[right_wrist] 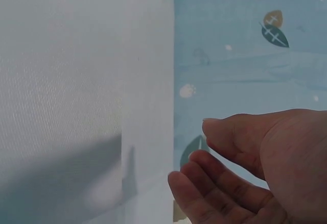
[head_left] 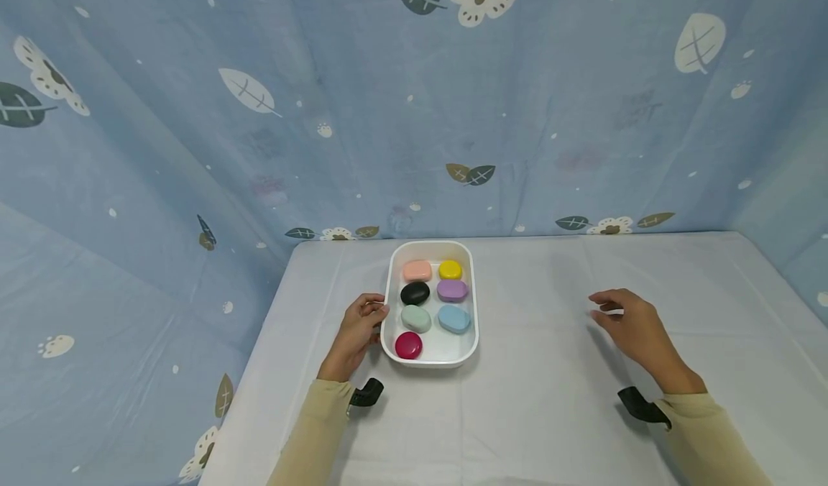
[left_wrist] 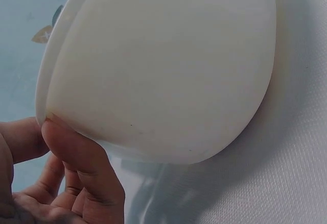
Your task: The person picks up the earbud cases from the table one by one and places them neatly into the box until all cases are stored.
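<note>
A white rounded tray (head_left: 449, 351) stands on the table, left of the middle in the head view. In it lie several smooth, soap-like pieces: pink (head_left: 417, 270), yellow (head_left: 450, 269), black (head_left: 415, 293), purple (head_left: 452, 290), pale green (head_left: 416, 318), light blue (head_left: 455, 319) and dark red (head_left: 408, 345). My left hand (head_left: 354, 331) pinches the tray's left rim between thumb and finger; the left wrist view shows the thumb against the tray's outer wall (left_wrist: 168, 71). Well to the right, my right hand (head_left: 637, 335) hovers over the table, fingers loosely bent, holding nothing.
A white cloth covers the table (head_left: 530, 400). Behind it and at both sides hangs a blue curtain (head_left: 362, 134) with leaves and flowers. Black wrist mounts (head_left: 643, 405) sit at both sleeves.
</note>
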`<state>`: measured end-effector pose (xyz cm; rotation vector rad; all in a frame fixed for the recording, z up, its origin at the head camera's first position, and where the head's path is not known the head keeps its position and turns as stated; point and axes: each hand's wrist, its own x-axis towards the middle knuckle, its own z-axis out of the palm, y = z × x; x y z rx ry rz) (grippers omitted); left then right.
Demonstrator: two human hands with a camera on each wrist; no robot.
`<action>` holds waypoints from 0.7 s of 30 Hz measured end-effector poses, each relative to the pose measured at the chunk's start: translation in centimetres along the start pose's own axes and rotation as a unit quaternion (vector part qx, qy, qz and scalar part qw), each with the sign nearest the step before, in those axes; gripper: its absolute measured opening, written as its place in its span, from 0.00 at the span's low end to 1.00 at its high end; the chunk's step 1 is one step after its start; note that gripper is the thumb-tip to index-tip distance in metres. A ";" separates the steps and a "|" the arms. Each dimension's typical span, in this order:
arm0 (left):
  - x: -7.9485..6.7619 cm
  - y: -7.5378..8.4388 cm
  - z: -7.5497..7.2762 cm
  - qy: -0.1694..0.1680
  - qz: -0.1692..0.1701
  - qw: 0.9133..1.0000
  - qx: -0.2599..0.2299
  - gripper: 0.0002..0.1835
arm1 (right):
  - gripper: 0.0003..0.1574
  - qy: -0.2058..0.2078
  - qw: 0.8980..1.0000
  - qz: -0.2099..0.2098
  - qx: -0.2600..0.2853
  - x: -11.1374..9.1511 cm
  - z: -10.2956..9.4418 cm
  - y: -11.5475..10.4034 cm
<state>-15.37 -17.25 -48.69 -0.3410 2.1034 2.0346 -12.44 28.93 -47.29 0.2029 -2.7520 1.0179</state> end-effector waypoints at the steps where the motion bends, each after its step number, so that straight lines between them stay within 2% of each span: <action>1: 0.0 0.0 0.0 0.000 -0.001 1.000 0.000 0.14 | 0.18 0.001 1.000 0.000 -0.002 0.1 0.0 0.0; 14: 0.0 -0.3 -0.4 -0.014 0.007 1.000 -0.005 0.14 | 0.18 0.008 1.000 -0.010 -0.005 0.3 -0.2 0.2; 18: 0.1 -0.4 -0.9 -0.020 0.013 1.000 -0.011 0.15 | 0.18 0.013 1.000 -0.006 -0.008 0.5 -0.3 0.3; 21: 0.3 -0.5 -1.6 -0.011 0.023 1.000 -0.004 0.17 | 0.18 0.016 1.000 0.002 -0.010 0.7 -0.3 0.3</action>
